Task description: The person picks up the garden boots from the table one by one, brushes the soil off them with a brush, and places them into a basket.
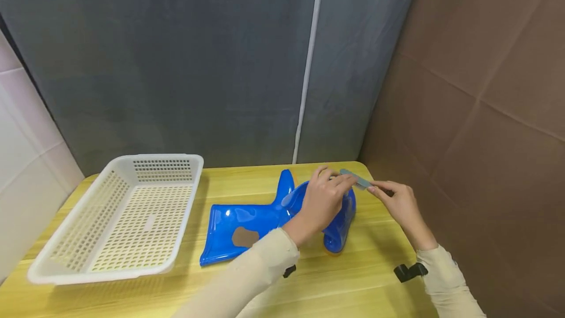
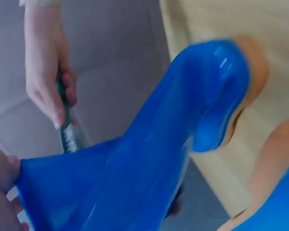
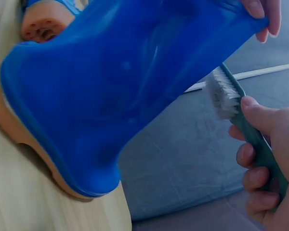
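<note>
A glossy blue rain boot [image 1: 346, 220] with a tan sole stands on the table, its shaft leaning toward the person. My left hand [image 1: 324, 198] pinches the rim of the shaft, which is pulled out taut in the left wrist view. In my right hand [image 3: 279, 144] is a green scrub brush [image 3: 260, 147], gripped by its handle. Its white bristles [image 3: 222, 94] face the outside of the shaft near the rim; whether they touch it, I cannot tell. A second blue boot [image 1: 251, 212] lies on its side to the left.
A white perforated plastic basket [image 1: 176, 251] stands on the left of the yellow wood-grain table [image 1: 353, 288]. A dark grey curtain [image 1: 198, 72] hangs behind the table, and a brown cloth wall [image 1: 485, 136] borders the right side.
</note>
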